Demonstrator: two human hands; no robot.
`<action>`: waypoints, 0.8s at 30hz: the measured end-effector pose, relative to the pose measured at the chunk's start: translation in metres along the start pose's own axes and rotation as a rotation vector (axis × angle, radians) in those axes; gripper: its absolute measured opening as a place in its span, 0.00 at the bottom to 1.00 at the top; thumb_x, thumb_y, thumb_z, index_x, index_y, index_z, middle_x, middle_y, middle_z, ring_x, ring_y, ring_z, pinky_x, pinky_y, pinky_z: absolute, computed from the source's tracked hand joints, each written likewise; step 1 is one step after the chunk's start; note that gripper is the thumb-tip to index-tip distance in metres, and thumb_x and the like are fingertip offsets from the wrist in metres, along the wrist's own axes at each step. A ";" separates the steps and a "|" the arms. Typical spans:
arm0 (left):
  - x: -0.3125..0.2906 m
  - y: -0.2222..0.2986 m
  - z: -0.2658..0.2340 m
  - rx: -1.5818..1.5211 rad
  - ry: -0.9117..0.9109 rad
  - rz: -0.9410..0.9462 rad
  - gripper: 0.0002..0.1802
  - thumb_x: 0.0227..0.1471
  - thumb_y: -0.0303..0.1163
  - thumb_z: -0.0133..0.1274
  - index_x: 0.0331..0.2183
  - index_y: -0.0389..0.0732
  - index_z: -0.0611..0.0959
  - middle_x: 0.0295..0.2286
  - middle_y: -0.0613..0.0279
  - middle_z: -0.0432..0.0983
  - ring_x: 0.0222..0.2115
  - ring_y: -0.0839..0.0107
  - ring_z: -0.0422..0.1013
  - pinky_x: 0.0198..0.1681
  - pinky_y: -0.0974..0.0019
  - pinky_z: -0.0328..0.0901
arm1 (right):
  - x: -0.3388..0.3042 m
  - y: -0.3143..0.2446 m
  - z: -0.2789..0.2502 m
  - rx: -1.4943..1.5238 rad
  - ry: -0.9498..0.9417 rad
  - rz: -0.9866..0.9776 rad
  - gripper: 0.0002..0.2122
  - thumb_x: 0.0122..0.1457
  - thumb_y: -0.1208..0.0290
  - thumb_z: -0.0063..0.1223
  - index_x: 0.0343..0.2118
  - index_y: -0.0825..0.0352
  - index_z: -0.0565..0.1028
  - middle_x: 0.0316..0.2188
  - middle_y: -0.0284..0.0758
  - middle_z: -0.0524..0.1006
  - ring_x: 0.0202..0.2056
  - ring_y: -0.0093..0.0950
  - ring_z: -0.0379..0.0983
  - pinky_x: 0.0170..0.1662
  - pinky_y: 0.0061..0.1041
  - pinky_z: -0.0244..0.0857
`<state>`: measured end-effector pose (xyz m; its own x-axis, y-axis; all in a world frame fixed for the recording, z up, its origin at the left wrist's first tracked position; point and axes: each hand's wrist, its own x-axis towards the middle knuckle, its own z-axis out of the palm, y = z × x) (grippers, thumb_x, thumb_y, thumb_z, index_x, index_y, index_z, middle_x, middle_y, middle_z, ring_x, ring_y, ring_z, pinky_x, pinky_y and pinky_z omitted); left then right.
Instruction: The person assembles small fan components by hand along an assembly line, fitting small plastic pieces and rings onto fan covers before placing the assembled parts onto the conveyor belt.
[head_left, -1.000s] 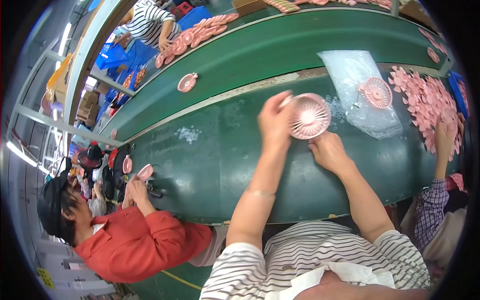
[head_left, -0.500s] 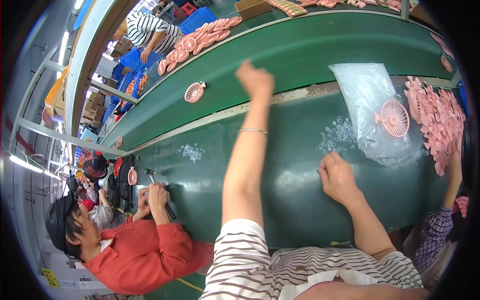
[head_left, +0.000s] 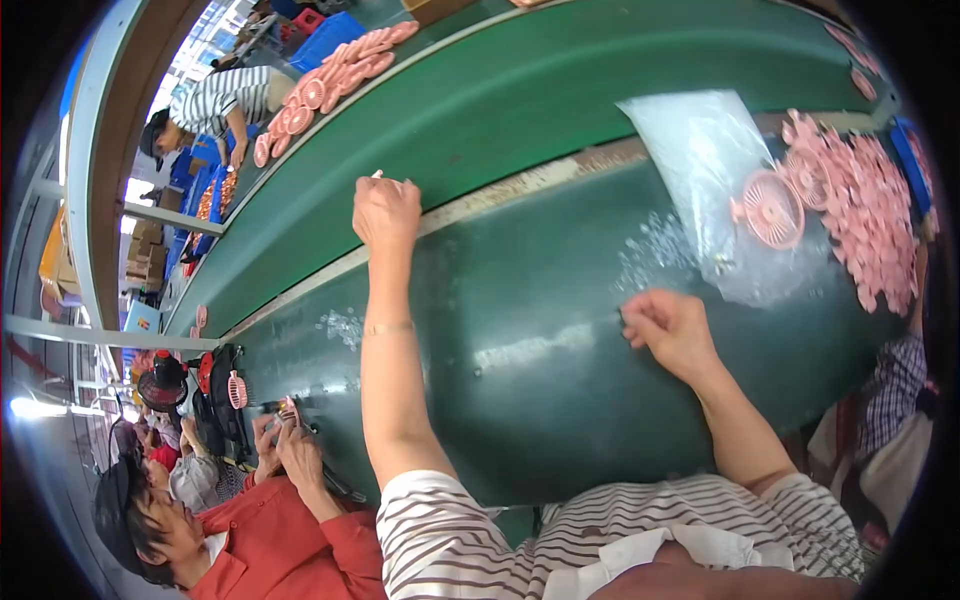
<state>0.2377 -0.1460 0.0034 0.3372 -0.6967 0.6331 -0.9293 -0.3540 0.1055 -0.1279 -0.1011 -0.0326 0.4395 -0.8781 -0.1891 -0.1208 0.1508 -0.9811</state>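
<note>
Lying between right hand (head_left: 672, 328) and bag (head_left: 692, 150) are apparently clear rings (head_left: 655, 248).

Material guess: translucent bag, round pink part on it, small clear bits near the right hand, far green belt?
Translucent bag: thin plastic film, glossy; wrinkles and highlights.
Round pink part: probably molded plastic, smooth; even color, regular ribs.
Small clear bits: likely plastic, shiny; glints show, but too small to rule out glass.
Far green belt: perhaps rubber or PVC, satin; soft sheen.
</note>
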 end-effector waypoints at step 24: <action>-0.201 0.162 -0.121 -0.775 -0.594 -0.361 0.31 0.35 0.40 0.64 0.41 0.36 0.73 0.30 0.55 0.77 0.34 0.64 0.72 0.39 0.62 0.65 | 0.007 -0.010 -0.009 0.080 0.152 -0.129 0.06 0.51 0.80 0.52 0.32 0.73 0.74 0.23 0.34 0.76 0.23 0.20 0.73 0.24 0.17 0.67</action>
<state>0.0013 0.0123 -0.0142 0.4387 -0.8986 0.0088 -0.5298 -0.2508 0.8102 -0.1315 -0.1123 -0.0234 0.3065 -0.9500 -0.0594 0.0013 0.0628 -0.9980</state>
